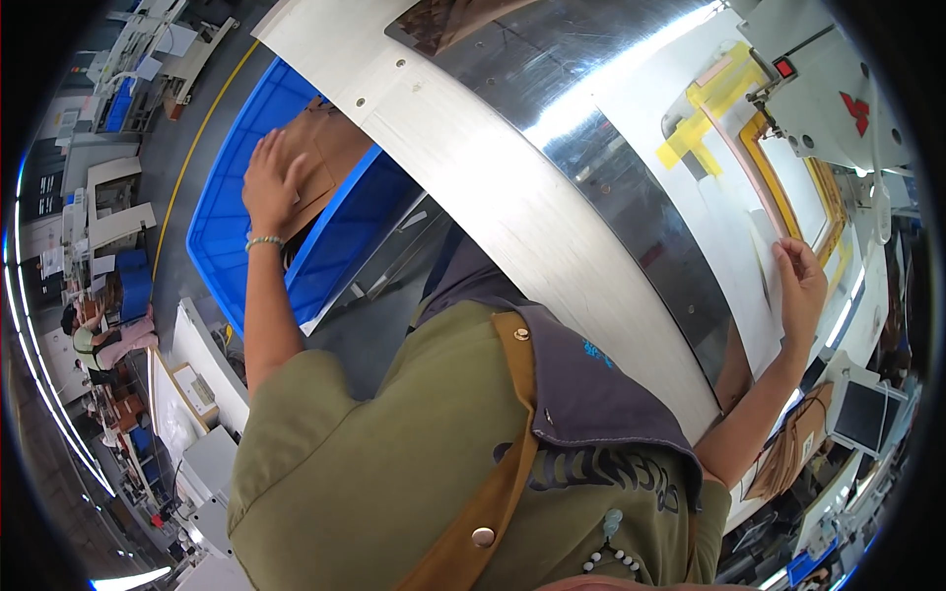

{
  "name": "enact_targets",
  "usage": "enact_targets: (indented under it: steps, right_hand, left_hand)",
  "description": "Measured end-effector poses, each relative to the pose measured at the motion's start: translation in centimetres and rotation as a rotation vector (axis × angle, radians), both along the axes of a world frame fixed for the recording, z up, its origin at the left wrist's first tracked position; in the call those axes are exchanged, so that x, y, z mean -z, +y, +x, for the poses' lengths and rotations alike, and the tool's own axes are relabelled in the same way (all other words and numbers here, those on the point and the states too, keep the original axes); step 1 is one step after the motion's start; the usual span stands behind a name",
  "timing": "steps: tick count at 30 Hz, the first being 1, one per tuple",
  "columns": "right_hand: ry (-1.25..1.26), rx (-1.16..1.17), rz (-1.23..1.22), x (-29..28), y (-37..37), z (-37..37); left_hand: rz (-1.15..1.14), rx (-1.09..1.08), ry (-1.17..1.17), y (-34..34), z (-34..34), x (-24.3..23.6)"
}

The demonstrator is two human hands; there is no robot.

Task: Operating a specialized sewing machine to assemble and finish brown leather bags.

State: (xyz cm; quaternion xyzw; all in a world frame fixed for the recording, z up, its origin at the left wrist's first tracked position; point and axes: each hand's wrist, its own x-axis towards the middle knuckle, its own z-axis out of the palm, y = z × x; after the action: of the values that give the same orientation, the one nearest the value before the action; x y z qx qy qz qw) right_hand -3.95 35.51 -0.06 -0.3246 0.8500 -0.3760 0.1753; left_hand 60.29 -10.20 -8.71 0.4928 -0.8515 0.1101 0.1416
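Observation:
My left hand (272, 187) reaches into a blue plastic bin (222, 236), its fingers spread over brown flat pieces (325, 158) that look like leather. A beaded bracelet circles that wrist. On the right, my right hand (803, 286) has thumb and fingers pinched at the edge of a white sheet (714, 231) on the machine table. Just beyond the fingertips lie a pinkish strip (754, 172) and a yellow-edged rectangular frame (774, 182). Yellow tape (724, 94) covers part of the sheet. The fingertips partly hide what they grip.
A white sewing machine head (828, 94) stands over the frame. The pale table edge (493, 187) runs between my two arms, beside a shiny metal plate (611, 167). Brown pieces (793, 448) and a screen (865, 414) are at lower right. Another person (99, 345) works far left.

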Motion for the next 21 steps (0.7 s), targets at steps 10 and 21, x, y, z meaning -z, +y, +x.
enact_targets:
  steps: [10, 21]
  right_hand:
    - [0.043, 0.017, -0.041, -0.1, 0.2, 0.3]
    - [0.027, 0.049, -0.083, -4.2, 1.8, -5.2]
  left_hand:
    - [0.392, -0.621, 0.106, -5.4, -2.0, 1.5]
    - [0.111, 0.642, 1.136, -3.0, -24.3, -12.1]
